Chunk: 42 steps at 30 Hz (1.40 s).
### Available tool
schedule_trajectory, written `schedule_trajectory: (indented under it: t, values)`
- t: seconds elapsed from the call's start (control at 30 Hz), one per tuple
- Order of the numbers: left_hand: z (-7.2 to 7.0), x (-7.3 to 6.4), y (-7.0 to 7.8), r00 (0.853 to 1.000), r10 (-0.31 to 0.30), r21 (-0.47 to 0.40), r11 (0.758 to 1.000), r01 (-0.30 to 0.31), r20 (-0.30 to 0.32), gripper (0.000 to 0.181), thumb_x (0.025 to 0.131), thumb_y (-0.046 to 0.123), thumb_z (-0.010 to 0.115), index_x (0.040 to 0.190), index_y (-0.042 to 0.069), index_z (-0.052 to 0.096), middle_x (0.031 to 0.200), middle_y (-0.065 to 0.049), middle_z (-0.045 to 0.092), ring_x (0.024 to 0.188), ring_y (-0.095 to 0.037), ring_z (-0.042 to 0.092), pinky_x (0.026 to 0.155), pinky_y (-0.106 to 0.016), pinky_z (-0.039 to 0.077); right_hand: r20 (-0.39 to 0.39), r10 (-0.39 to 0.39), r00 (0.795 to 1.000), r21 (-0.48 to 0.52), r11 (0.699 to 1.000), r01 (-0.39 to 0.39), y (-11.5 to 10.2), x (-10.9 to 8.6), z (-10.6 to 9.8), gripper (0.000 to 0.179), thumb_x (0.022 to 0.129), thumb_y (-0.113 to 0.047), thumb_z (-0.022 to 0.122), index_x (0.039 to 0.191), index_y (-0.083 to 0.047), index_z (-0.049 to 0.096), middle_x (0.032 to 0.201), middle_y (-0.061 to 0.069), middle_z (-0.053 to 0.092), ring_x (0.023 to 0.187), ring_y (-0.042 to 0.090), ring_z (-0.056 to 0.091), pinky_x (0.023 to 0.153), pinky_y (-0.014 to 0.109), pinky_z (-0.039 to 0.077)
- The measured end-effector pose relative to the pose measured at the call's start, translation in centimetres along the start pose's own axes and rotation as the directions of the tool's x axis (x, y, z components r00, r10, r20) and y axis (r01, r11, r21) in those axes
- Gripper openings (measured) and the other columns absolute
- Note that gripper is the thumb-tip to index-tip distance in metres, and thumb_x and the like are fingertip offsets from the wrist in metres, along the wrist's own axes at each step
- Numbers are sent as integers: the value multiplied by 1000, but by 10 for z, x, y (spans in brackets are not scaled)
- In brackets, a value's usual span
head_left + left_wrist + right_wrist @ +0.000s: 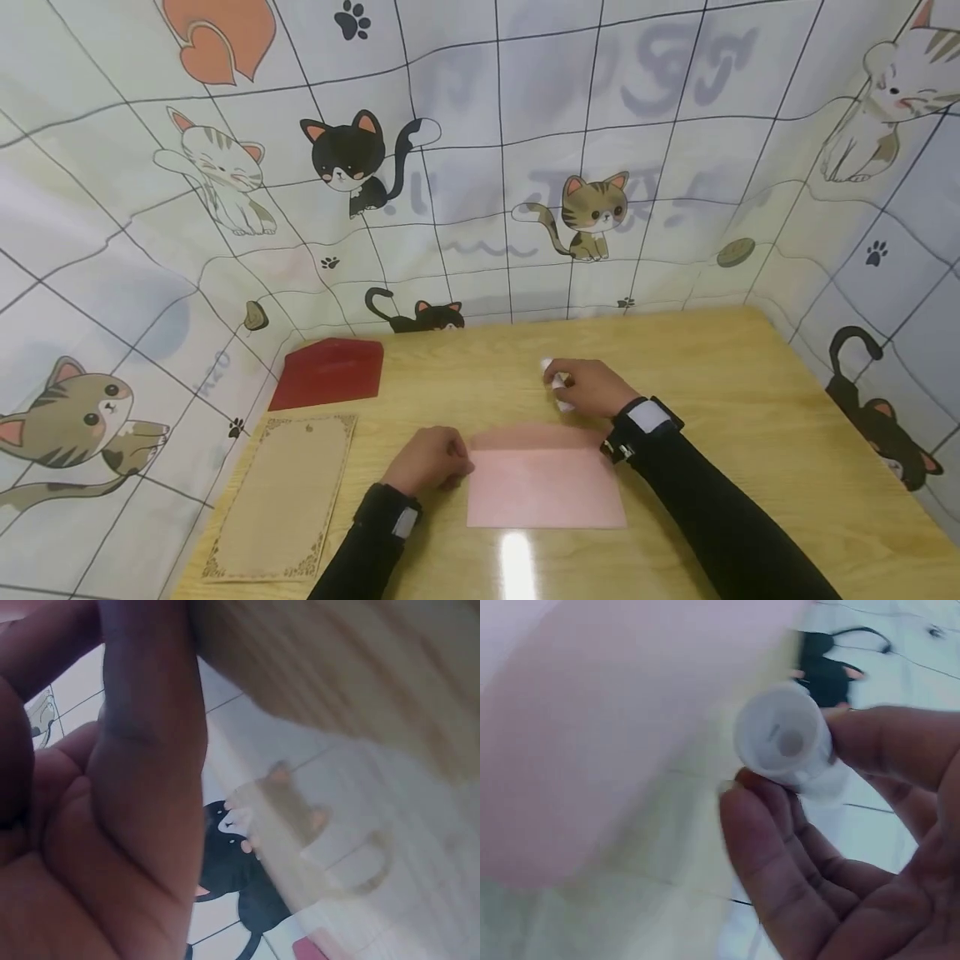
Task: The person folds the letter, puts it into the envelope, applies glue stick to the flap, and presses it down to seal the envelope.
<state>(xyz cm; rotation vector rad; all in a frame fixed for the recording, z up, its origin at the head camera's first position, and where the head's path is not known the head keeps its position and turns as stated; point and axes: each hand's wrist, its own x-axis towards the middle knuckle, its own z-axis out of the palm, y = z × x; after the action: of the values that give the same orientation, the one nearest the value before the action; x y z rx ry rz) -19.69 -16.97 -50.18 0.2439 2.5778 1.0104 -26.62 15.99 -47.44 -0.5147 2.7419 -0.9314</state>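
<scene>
My right hand [596, 389] pinches a small white cylinder [780, 739] between thumb and fingers above the table. In the right wrist view its near end is round and hollow, with a smaller ring inside; white also shows on both sides of the fingers in the head view. A pink envelope [543, 492] lies in front of me, its darker flap [517, 437] unfolded away from me. At the envelope's left edge rests my left hand [431, 460], loosely curled, fingertips touching or very near the paper. The left wrist view shows only its palm and fingers [150, 750].
A red envelope [330, 372] lies at the table's back left corner. Nearer me on the left is a tan sheet of letter paper [281, 500] with an ornate border. A cat-patterned cloth [465, 167] rises behind and beside the wooden table [750, 433].
</scene>
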Motion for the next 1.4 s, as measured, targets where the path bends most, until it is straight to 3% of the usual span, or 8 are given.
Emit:
schedule_trajectory:
  t: [0.23, 0.43, 0.53, 0.8, 0.93, 1.07, 1.23, 1.4]
  values:
    - [-10, -9, 36, 973, 88, 97, 993, -68, -215, 20, 104, 23, 82, 91, 10, 74, 80, -2, 72, 69, -16, 62, 62, -29, 50, -119, -19, 993, 229, 972, 46, -21, -41, -10, 69, 110, -25, 75, 171, -28, 42, 128, 19, 77, 105, 25, 78, 83, 38, 60]
    - [-2, -9, 94, 946, 278, -48, 956, -289, -164, 42, 102, 29, 88, 136, 9, 75, 131, -14, 83, 109, -28, 84, 87, -39, 70, -239, -109, 965, 293, 939, 179, -46, -61, -4, 76, 106, -18, 80, 170, -22, 38, 121, 17, 77, 100, 19, 80, 87, 36, 65]
    - [9, -4, 111, 925, 342, -52, 934, -354, -165, 48, 101, 21, 88, 144, 10, 71, 136, -13, 82, 113, -30, 84, 89, -37, 70, -282, -128, 951, 296, 931, 213, -55, -65, -2, 72, 106, -16, 81, 164, -13, 38, 119, 17, 79, 100, 19, 81, 87, 34, 66]
    - [28, 1, 120, 799, 472, 194, 882, -430, -373, 26, 102, 27, 88, 121, 11, 80, 104, -4, 84, 88, -17, 76, 75, -23, 60, -321, -186, 929, 179, 951, 253, -67, -69, 3, 45, 112, -18, 74, 146, -5, 47, 112, 12, 82, 98, 16, 81, 82, 29, 66]
    - [33, 0, 117, 754, 507, 272, 862, -429, -419, 27, 97, 25, 93, 121, 12, 84, 102, -3, 83, 89, -16, 76, 77, -27, 63, -378, -174, 909, 79, 972, 219, -70, -71, 3, 24, 115, -27, 71, 123, -10, 56, 91, 2, 73, 79, 9, 67, 71, 26, 55]
    - [38, -2, 113, 691, 553, 374, 830, -413, -465, 34, 94, 22, 96, 125, 14, 86, 112, -3, 81, 102, -18, 80, 83, -32, 69, -409, -109, 906, 4, 993, 121, -71, -72, 4, 28, 113, -39, 72, 105, -14, 63, 66, -4, 51, 60, 10, 46, 58, 27, 38]
    - [42, -3, 111, 598, 610, 478, 788, -388, -520, 36, 87, 26, 101, 119, 15, 87, 102, -1, 76, 93, -16, 75, 76, -30, 66, -418, -101, 903, -43, 995, 92, -74, -72, 7, 30, 113, -39, 73, 98, -13, 64, 61, -7, 52, 56, 9, 45, 55, 26, 37]
    - [41, -4, 111, 557, 659, 486, 751, -448, -506, 39, 84, 23, 103, 117, 13, 86, 93, -1, 80, 82, -13, 77, 72, -28, 65, -443, -164, 882, -131, 984, 117, -77, -71, 6, 28, 113, -32, 72, 95, -14, 62, 61, -7, 52, 55, 7, 44, 53, 24, 33]
